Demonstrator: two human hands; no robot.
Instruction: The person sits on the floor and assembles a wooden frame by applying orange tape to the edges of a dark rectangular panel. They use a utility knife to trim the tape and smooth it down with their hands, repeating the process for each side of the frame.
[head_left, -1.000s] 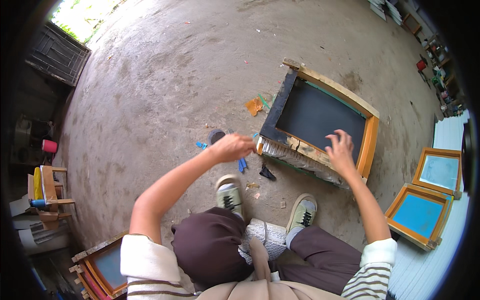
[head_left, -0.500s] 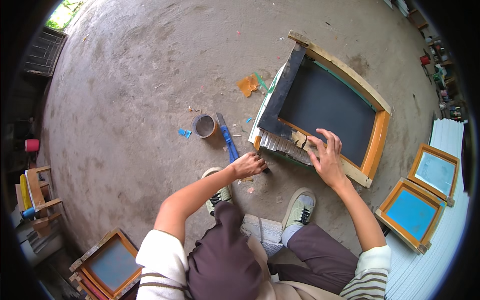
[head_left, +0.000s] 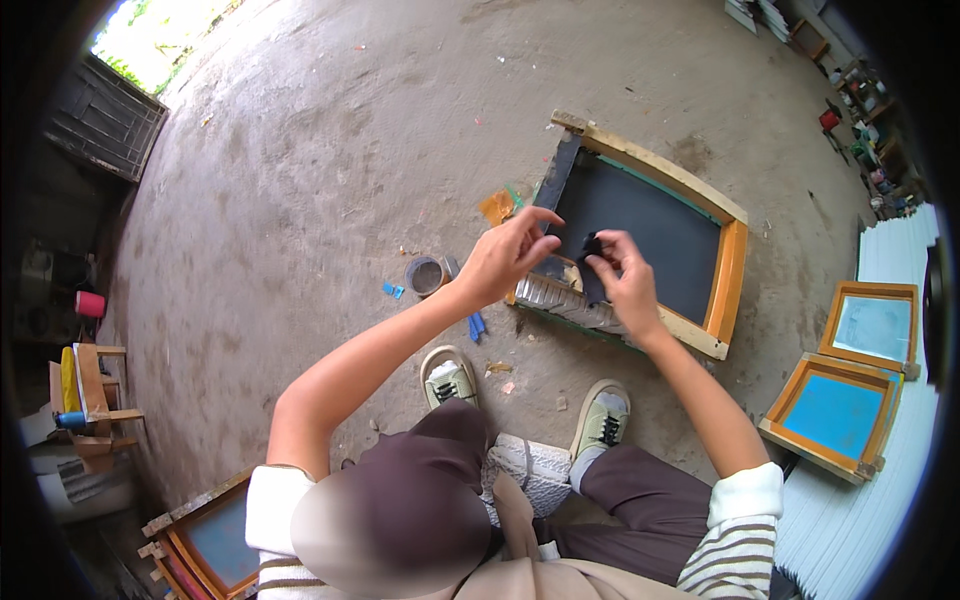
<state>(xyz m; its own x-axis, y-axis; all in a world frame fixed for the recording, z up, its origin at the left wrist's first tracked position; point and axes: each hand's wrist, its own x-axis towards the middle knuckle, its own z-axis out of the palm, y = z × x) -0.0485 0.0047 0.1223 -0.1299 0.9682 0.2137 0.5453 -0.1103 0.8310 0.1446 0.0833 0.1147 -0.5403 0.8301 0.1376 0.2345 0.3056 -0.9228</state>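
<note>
A wooden screen frame [head_left: 731,290] with a dark grey panel [head_left: 660,220] leans at a slant on the concrete floor in front of me. Black tape covers its left side, and crinkled silver tape [head_left: 560,299] lines the near edge. My right hand [head_left: 627,285] pinches a small, limp black piece [head_left: 594,288] over the frame's near edge; whether it is tape or cloth I cannot tell. Over the near left corner hovers my left hand [head_left: 505,256], thumb and forefinger apart, nothing seen between them. Behind it, a blue-handled knife [head_left: 476,327] is mostly hidden beside a round tub [head_left: 425,275].
Blue scraps [head_left: 393,290] and an orange sheet [head_left: 497,206] lie near the tub. My shoes [head_left: 447,378] flank a white block [head_left: 528,470]. Small screens [head_left: 832,417] rest on white stacked sheets [head_left: 815,545] at right. Another screen [head_left: 222,540] stands lower left.
My left hand has risen from the floor beside the knife to the frame's corner. My right hand has shifted left and closed on the black piece. The view has tilted slightly.
</note>
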